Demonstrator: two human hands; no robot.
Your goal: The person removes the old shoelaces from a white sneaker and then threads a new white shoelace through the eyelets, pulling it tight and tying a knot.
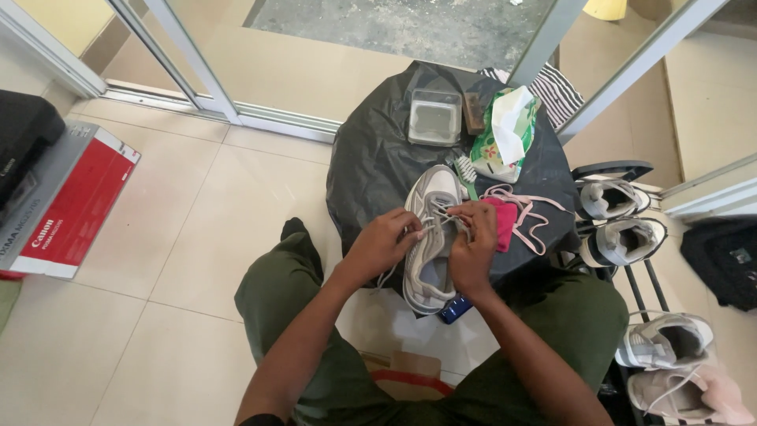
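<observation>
Your left hand (384,243) and right hand (473,241) both pinch the limp laces (441,211) of the light, soft shoe (432,237); grip near the eyelets, brush (465,170) at 12.

One head-worn camera looks steeply down from close above the person's lap, with the glass door frame (197,87) at upper left.

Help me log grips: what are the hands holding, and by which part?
Both the left hand and right hand grip the grey sneaker by its laces, over the tongue.
</observation>
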